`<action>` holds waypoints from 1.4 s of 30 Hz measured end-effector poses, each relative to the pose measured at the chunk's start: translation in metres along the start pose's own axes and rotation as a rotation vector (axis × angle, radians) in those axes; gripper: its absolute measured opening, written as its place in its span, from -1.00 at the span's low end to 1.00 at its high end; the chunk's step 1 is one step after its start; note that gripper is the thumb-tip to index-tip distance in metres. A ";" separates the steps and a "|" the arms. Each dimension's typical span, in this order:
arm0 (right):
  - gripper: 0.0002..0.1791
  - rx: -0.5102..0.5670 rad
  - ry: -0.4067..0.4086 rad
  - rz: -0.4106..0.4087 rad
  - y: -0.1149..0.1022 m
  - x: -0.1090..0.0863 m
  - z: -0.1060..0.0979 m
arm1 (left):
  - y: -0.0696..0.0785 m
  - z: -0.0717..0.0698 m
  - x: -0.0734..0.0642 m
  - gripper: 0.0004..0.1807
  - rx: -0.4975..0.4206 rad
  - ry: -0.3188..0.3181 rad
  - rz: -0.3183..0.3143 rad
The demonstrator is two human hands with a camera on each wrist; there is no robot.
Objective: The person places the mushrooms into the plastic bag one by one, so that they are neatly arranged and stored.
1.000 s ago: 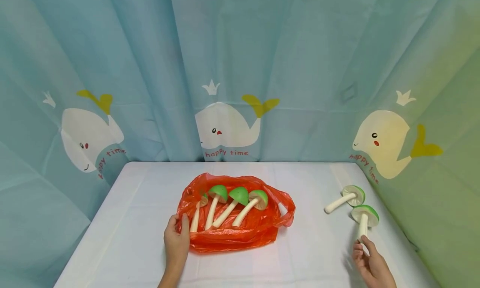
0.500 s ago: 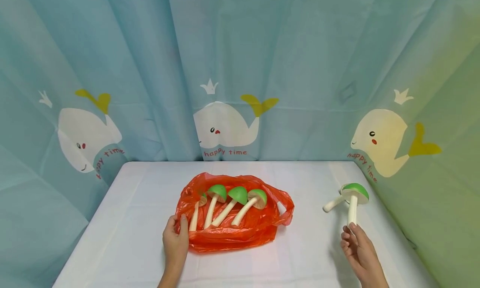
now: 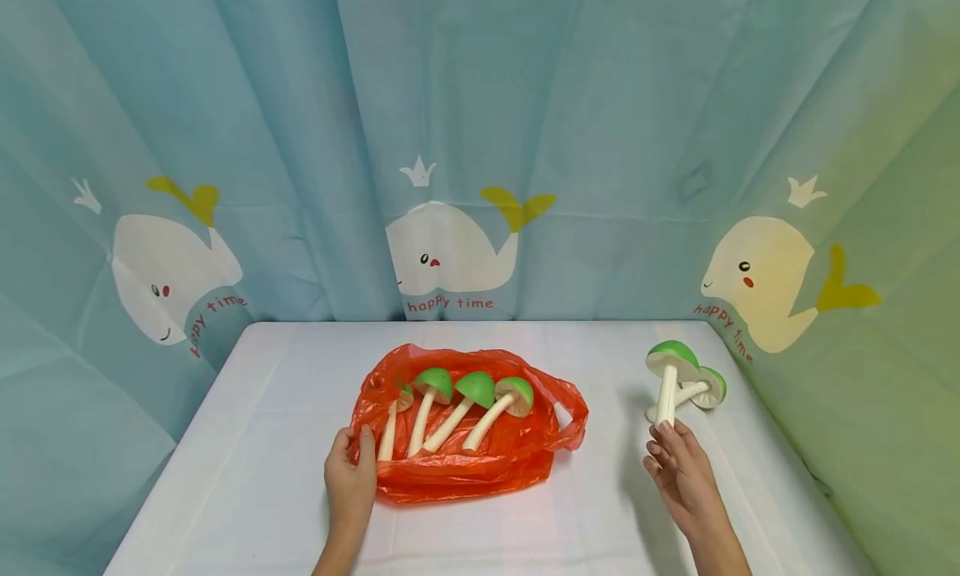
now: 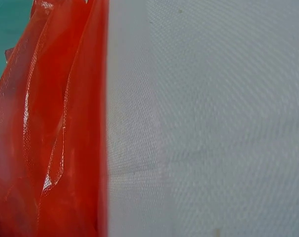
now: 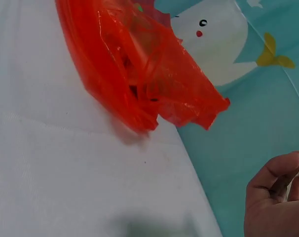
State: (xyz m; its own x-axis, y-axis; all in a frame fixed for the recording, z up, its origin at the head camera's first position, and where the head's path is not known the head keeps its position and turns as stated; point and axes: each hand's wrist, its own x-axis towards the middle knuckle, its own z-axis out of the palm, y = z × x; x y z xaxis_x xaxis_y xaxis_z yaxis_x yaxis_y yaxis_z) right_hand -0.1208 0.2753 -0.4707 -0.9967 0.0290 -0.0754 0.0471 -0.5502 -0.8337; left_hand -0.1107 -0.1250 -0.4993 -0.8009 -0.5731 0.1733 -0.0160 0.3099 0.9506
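Note:
In the head view, my left hand point(image 3: 350, 476) grips the left edge of an open red plastic bag point(image 3: 480, 480), thumb over the rim. Several green-capped toy mushrooms point(image 3: 476, 388) with white stems lie side by side in the bag's mouth. My right hand point(image 3: 684, 474) pinches the stem bottom of another toy mushroom point(image 3: 667, 393), held cap up above the table. Behind it lies a second loose mushroom point(image 3: 708, 388), its stem partly covered by the held one. The right wrist view shows the right hand's curled fingers at its edge; the left wrist view shows only bag and table.
The white table point(image 3: 247, 476) carries the bag at its middle. A blue-green curtain point(image 3: 615, 142) with whale prints hangs along the back and both sides. The bag's handle loop point(image 3: 576, 418) sticks out to the right.
My right hand has lifted the mushroom from the table's right side and carried it left and away from me, past the one still lying there. My left hand and the bag stay put.

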 end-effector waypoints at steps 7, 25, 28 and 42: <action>-0.84 -0.096 -0.009 0.001 0.000 0.009 0.021 | 0.000 0.000 0.000 -0.81 0.007 0.011 0.018; -0.80 -0.248 -0.355 0.108 0.011 0.018 0.065 | -0.001 -0.003 0.004 -0.80 -0.009 0.026 0.052; -0.79 -0.288 -0.462 0.175 0.014 0.020 0.071 | -0.001 -0.004 0.004 -0.80 -0.002 0.025 0.046; -0.77 -0.369 -0.676 0.435 0.037 0.037 0.101 | 0.005 -0.005 0.004 -0.82 -0.021 0.029 0.048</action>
State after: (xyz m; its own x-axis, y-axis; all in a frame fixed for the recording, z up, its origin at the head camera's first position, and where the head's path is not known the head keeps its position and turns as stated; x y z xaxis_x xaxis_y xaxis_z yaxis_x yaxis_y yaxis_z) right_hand -0.1630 0.1721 -0.4489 -0.7057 -0.6841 -0.1842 0.3326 -0.0904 -0.9387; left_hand -0.1105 -0.1294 -0.4924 -0.7829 -0.5796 0.2260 0.0351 0.3216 0.9462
